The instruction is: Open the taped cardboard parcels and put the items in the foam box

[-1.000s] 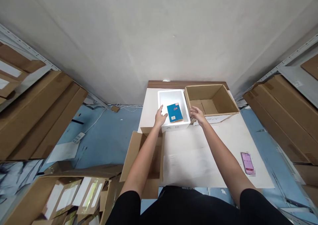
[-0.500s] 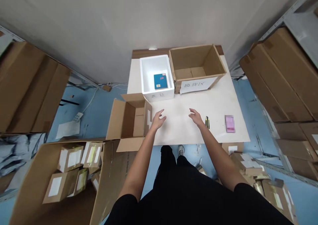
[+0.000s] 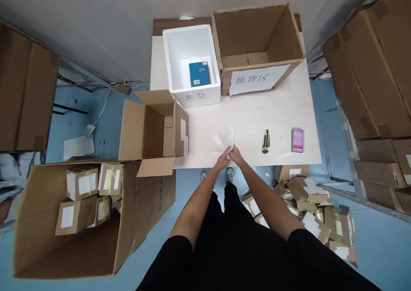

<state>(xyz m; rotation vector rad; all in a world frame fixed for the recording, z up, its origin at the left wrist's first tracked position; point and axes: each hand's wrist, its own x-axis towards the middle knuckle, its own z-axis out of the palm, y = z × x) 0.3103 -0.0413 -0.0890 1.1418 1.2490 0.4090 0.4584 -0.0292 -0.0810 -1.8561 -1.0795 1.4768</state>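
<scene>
Both hands meet over the table's near edge. My left hand (image 3: 222, 159) and my right hand (image 3: 236, 155) pinch a thin whitish crumpled sheet (image 3: 230, 140) between them; it is blurred, so I cannot tell whether it is plastic or paper. To the right of the hands lies a yellow and black utility knife (image 3: 266, 141). Beyond them stands a white foam box (image 3: 201, 97) with a flat blue box (image 3: 199, 74) inside. An open cardboard carton (image 3: 181, 130) sits to the left of the hands, flaps spread.
A large cardboard box (image 3: 261, 75) with a handwritten paper label stands at the back of the table (image 3: 244, 117). A pink, pixelated item (image 3: 297, 140) lies at the right. On the floor are a big carton (image 3: 69, 265) holding several parcels and a heap of parcels (image 3: 316, 201).
My hands were apart with nothing in them. They have come together closer to my body, on the whitish sheet. The view has shifted, bringing the table larger.
</scene>
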